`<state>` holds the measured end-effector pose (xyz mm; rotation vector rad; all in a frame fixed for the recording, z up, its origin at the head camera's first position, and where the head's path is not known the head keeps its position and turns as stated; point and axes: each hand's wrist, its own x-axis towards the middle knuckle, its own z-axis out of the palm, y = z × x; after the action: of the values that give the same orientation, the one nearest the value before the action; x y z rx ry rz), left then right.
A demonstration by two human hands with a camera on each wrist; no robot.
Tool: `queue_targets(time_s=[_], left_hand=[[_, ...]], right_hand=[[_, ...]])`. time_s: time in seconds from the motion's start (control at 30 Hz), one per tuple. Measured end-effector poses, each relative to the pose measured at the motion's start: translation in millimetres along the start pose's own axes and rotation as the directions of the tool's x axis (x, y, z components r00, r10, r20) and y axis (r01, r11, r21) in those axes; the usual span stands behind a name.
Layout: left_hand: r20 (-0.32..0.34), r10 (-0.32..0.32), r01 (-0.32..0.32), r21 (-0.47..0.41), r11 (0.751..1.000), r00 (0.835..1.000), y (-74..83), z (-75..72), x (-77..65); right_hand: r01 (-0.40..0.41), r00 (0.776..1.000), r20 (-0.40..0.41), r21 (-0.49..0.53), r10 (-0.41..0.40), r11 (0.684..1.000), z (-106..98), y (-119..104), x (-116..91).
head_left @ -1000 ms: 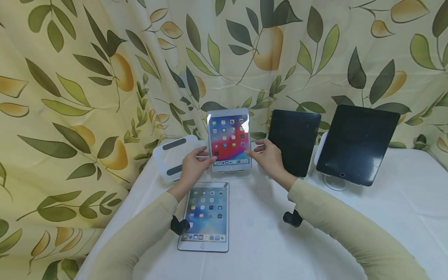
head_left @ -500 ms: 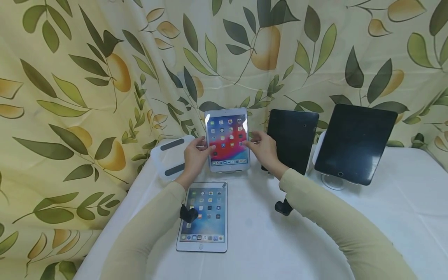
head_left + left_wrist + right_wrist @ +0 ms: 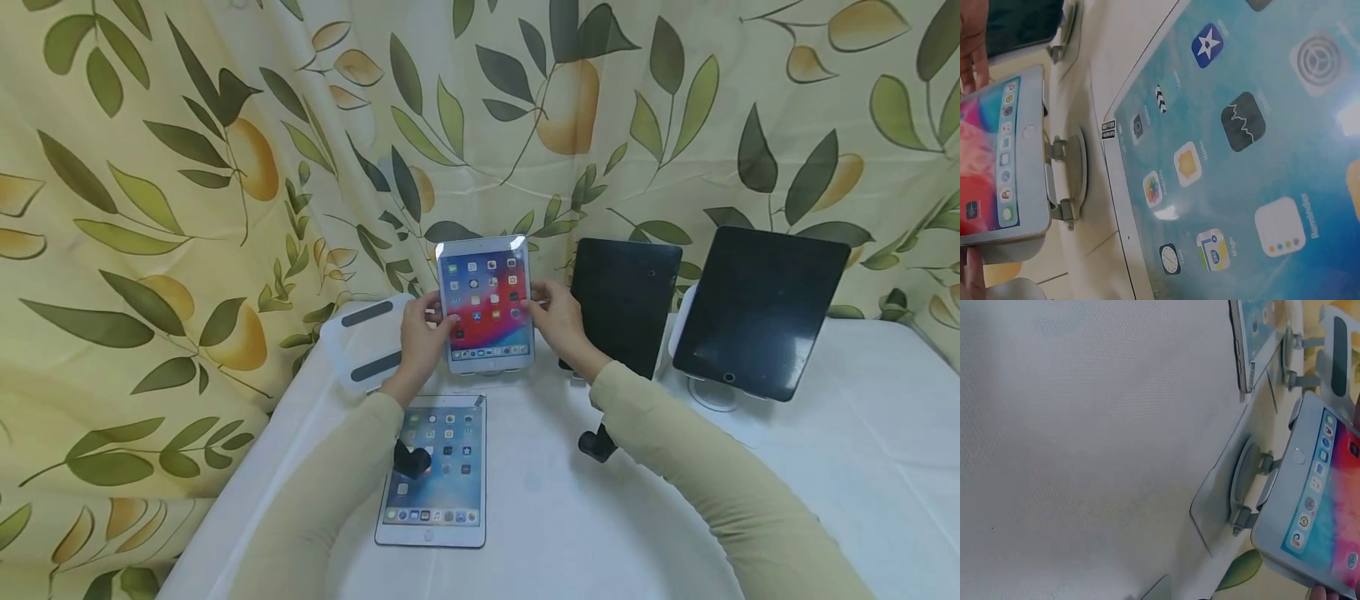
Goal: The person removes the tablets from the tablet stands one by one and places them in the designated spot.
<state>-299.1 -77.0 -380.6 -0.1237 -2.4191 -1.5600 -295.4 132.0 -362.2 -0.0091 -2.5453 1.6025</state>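
A white-framed tablet (image 3: pixel 486 312) with a lit red-and-blue home screen leans upright on a small stand (image 3: pixel 1069 178) with a round-ended foot and two lower clips. My left hand (image 3: pixel 422 340) holds its left edge, thumb on the front and fingers curled behind. On the opposite edge my right hand (image 3: pixel 558 321) grips in the same way, its thumb over the screen border. Below, a second white tablet (image 3: pixel 442 475) with a lit blue screen lies flat on the table, partly under my left forearm.
Left of my left hand, a white stand (image 3: pixel 372 340) with two dark grip strips bears no tablet. To the right, two black tablets with dark screens, a smaller one (image 3: pixel 626 292) and a larger one (image 3: pixel 761 308), lean on stands. A leaf-patterned curtain (image 3: pixel 480 125) hangs behind the white table (image 3: pixel 555 517).
Both hands have moved up along the tablet's sides and closed in on its edges. My right fingers have gone behind the right edge. The tablet remains on its stand.
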Motion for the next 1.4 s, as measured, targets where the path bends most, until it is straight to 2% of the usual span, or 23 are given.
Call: queue_targets(time_s=[0.13,0.33,0.53,0.73,0.93,1.27,1.4], left_hand=[[-0.009,0.05,-0.05,-0.011,0.999,0.999,0.3,-2.0,-2.5],[-0.001,0.076,-0.076,-0.06,0.995,0.997,2.7,-5.8,-4.4],[-0.007,0.135,-0.135,-0.108,0.985,0.991,6.7,-8.0,-7.2],[0.018,0.127,-0.124,-0.13,0.984,0.992,13.5,-9.2,-13.6],[0.063,0.136,-0.121,-0.197,0.973,0.989,23.4,-11.9,-21.2],[0.077,0.159,-0.132,-0.277,0.952,0.984,38.8,-14.1,-41.1],[0.108,0.176,-0.138,-0.29,0.947,0.978,45.9,-14.1,-50.4]], right_hand=[[0.024,1.0,0.005,0.015,-0.024,1.0,-2.5,0.3,-0.9],[0.04,0.998,0.044,0.053,-0.042,0.998,-10.0,0.3,-2.2],[0.061,0.997,0.044,0.066,-0.064,0.996,-17.8,-1.1,-4.1],[0.081,0.996,0.033,0.053,-0.082,0.995,-29.1,-6.5,-13.5],[0.127,0.992,0.024,0.024,-0.128,0.992,-43.5,-14.5,-27.5],[0.172,0.984,0.051,0.002,-0.172,0.985,-65.6,-26.5,-57.6],[0.184,0.982,0.042,-0.028,-0.183,0.982,-76.5,-27.7,-72.4]])
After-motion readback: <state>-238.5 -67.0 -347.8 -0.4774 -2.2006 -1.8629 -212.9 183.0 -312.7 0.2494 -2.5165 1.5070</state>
